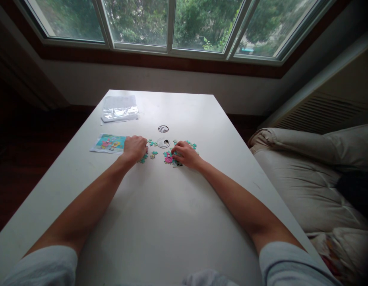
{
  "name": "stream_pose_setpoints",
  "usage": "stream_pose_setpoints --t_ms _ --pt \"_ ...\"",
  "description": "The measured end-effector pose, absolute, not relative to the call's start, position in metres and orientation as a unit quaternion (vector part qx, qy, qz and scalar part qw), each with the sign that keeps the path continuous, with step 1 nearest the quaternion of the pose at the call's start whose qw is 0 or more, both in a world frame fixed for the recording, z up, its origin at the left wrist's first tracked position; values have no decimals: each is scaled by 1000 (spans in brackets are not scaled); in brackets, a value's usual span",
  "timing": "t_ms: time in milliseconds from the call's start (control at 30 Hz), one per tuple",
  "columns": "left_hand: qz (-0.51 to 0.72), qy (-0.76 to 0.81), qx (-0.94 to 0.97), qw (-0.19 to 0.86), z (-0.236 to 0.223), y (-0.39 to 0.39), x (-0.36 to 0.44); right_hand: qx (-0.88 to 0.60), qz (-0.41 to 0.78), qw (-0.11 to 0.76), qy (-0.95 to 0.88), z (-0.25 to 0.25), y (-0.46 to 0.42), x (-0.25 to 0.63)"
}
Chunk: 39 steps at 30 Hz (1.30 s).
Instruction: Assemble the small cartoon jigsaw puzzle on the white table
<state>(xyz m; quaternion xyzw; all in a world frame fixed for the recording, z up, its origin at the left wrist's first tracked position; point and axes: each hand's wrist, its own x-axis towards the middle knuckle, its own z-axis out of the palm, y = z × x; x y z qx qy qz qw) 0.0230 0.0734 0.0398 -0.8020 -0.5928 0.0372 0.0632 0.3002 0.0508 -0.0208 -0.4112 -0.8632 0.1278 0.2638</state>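
White tabletop (169, 222) under window (136, 28), loose jigsaw pieces (154, 153) around mid-surface. Left hand (134, 149) curled, right hand (186, 155) bent-fingered at pink cluster (168, 158), can't tell if either pinches anything; sideways finger drag could scatter neighboring pieces.

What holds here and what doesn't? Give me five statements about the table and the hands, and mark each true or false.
1. The left hand is nearer the printed sheet than the right hand is. True.
2. The puzzle pieces are all joined into one finished picture. False: several lie loose between the hands.
3. The clear packet lies nearer the person than the printed sheet. False: it lies beyond it, toward the window.
4. The sofa is to the right of the table. True.
5. The right hand rests well away from any puzzle pieces. False: its fingers are right at some.
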Motion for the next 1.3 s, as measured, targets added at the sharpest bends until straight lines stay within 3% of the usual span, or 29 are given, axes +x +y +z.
stream_pose_setpoints --t_ms 700,1100,1300 --pt "66 -610 -789 40 46 73 24 -416 131 258 -862 -19 51 300" --pt "40 -592 -800 -86 39 91 2 -420 136 253 -861 -16 49 299" --pt "40 -595 -797 -98 39 89 4 -419 136 252 -862 -17 49 299"
